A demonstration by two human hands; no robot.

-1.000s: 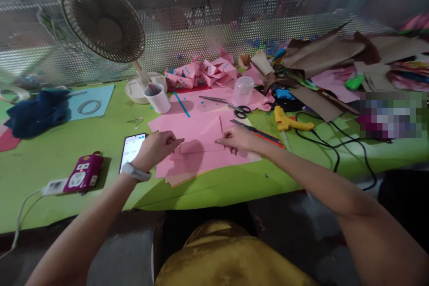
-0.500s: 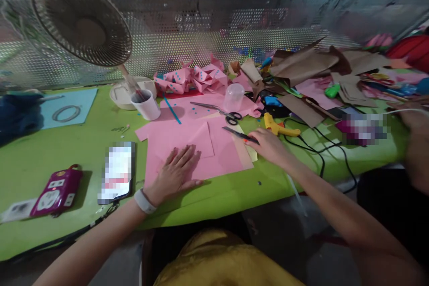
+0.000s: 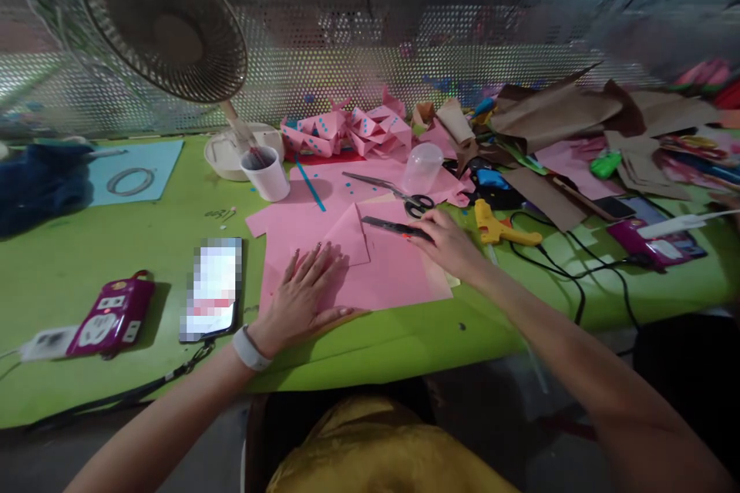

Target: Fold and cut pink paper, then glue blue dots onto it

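Pink paper (image 3: 393,277) lies flat on the green table in front of me, with a smaller folded pink piece (image 3: 350,235) on top. My left hand (image 3: 306,285) rests on both, fingers spread and holding nothing. In my right hand (image 3: 445,243) is a dark craft knife (image 3: 393,227), its tip pointing left at the right edge of the folded piece. Just behind the knife, black-handled scissors (image 3: 419,205) lie beside a clear plastic cup (image 3: 424,166).
A fan (image 3: 167,31) stands behind a white cup (image 3: 266,173) at the back left. A phone (image 3: 213,289) and purple power block (image 3: 112,316) lie left. To the right are a yellow glue gun (image 3: 502,227), black cables and brown paper scraps (image 3: 555,112).
My right hand has brought the knife left, over the pink paper to the folded piece's edge. The view has shifted slightly left. My left hand stays spread on the paper.
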